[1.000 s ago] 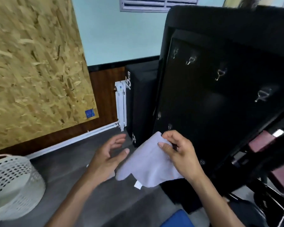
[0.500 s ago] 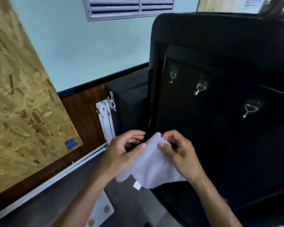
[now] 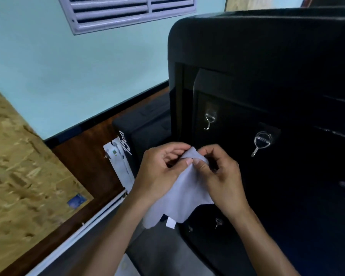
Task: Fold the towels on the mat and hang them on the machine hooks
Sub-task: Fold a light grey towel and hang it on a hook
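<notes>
Change: the left hand (image 3: 159,172), held loose and apart from the cloth a second ago, is now brought onto the top corner of the towel (image 3: 184,196); the view is also tipped up, so the hooks sit lower and larger in the frame.
Left hand: the towel's top corner is pinched between thumb and curled fingers, at the centre of the frame.
Right hand: the right hand (image 3: 219,176) pinches the same corner from the other side, its thumb tip almost touching the left thumb.
Towel: a pale lilac cloth is held in the air at the centre of the frame, in front of the black machine (image 3: 267,56); it hangs limp below the hands, with a small white tag (image 3: 170,223) at the lower edge.
Hooks: a small metal hook (image 3: 210,120) is seen up and right of the hands, a larger ring-shaped hook (image 3: 261,142) further right, both bare; a third at the right edge is blurred.
Handling: the towel is judged light, thin and soft, with no stiffness of its own, so it sags wherever it is unsupported.
Hold: the pinched corner is best kept bunched tight and offered to a hook's tip; whether a hanging loop is present there cannot be told.
</notes>
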